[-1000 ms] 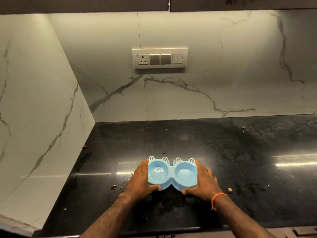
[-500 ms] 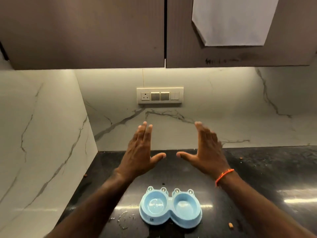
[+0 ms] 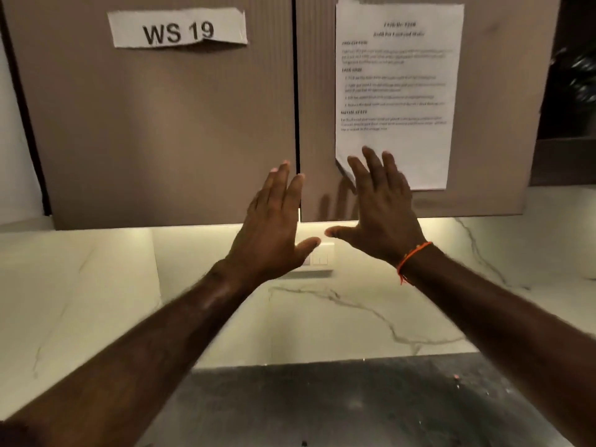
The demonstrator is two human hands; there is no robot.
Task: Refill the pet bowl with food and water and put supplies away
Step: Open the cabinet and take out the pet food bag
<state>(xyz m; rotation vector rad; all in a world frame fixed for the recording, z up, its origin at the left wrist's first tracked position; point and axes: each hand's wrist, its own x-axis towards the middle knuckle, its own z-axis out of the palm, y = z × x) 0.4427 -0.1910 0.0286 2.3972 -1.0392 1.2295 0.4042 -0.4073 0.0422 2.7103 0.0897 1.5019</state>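
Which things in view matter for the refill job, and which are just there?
Job:
- left hand, open, empty
- right hand, open, empty
- left cabinet door, shut
- right cabinet door, shut
- task sheet

Just there:
- WS 19 label
- switch plate
- crumb on the countertop

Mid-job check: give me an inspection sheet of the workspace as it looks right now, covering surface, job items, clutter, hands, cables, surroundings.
Surface: dark stone counter, glossy, only its back part in view.
Job's things: nothing seen; no pet bowl, food or water in frame.
Clutter: a few small crumbs on the counter at right.
Hands: left hand and right hand both raised, open and empty, fingers spread toward the seam between the closed cabinet doors; whether they touch the doors cannot be told. Orange thread band on the right wrist.
Cables: nothing seen.
Surroundings: white marble backsplash; switch plate partly hidden behind the left hand; "WS 19" label; printed sheet, text unreadable.
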